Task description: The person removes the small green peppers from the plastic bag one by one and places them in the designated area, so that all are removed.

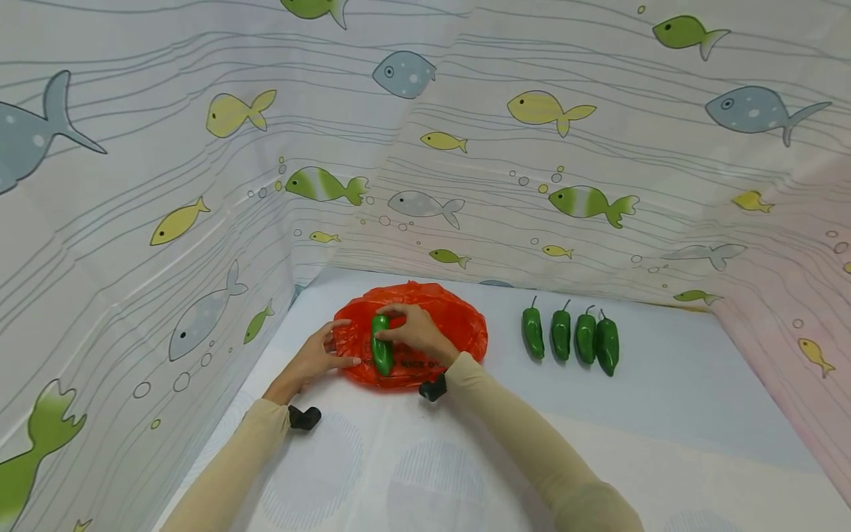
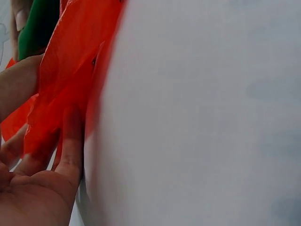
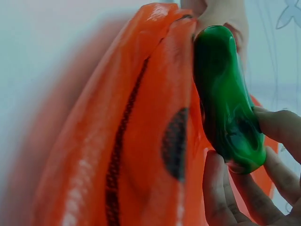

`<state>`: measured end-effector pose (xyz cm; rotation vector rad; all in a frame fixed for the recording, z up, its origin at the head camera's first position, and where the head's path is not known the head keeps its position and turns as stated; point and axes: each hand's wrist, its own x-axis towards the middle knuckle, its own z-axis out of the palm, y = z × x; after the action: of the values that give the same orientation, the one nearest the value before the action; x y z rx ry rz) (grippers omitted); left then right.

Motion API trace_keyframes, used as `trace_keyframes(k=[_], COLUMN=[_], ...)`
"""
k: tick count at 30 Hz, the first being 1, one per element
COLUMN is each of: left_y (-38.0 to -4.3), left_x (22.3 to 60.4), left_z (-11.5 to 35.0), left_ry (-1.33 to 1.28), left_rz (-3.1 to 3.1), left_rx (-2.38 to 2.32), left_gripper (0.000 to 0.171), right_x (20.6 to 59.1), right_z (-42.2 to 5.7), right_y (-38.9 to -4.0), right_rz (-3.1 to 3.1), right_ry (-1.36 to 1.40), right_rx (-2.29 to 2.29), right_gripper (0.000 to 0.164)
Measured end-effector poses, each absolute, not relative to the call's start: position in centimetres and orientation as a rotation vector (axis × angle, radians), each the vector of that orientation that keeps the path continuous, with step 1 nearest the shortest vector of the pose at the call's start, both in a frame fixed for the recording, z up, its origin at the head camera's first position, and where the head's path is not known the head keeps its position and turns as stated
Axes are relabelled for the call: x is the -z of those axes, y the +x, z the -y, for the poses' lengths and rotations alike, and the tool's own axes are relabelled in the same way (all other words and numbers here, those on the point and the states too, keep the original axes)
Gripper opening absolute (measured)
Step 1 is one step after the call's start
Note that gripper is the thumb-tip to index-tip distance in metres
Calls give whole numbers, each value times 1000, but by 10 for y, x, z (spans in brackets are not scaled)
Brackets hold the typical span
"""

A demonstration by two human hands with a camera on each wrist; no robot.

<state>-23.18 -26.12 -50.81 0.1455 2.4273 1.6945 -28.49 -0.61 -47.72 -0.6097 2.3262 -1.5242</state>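
My right hand (image 1: 420, 332) pinches a shiny green chili pepper (image 1: 382, 355) between thumb and fingers, over the opening of a red plastic bag (image 1: 465, 321). The bag lies spread on the table with dark print on its near side. At its left edge, my left hand (image 1: 311, 363) holds the rim. In the left wrist view the thumb is on one side of the red film and the fingers (image 2: 70, 155) show partly through it. The right wrist view shows the pepper (image 3: 228, 94) tilted, with fingertips around one end. The bag's inside is mostly hidden.
Several green peppers (image 1: 561, 336) with thin stems lie in a row on the white table (image 1: 665, 414), right of the bag. Fish-patterned sheets (image 1: 479, 170) rise as walls at the back and both sides. A dark wrist device (image 1: 304, 418) sits on each arm.
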Motion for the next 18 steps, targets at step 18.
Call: trace_keyframes(k=[18], left_y=[-230], left_x=[507], left_z=[261], left_ry=[117], left_rz=[-2449], left_rx=[-1657], left_gripper=[88], right_x=[463], right_z=[-18], right_y=[-276], right_rz=[-2270], right_ry=[-658], right_rx=[1517], right_gripper=[47])
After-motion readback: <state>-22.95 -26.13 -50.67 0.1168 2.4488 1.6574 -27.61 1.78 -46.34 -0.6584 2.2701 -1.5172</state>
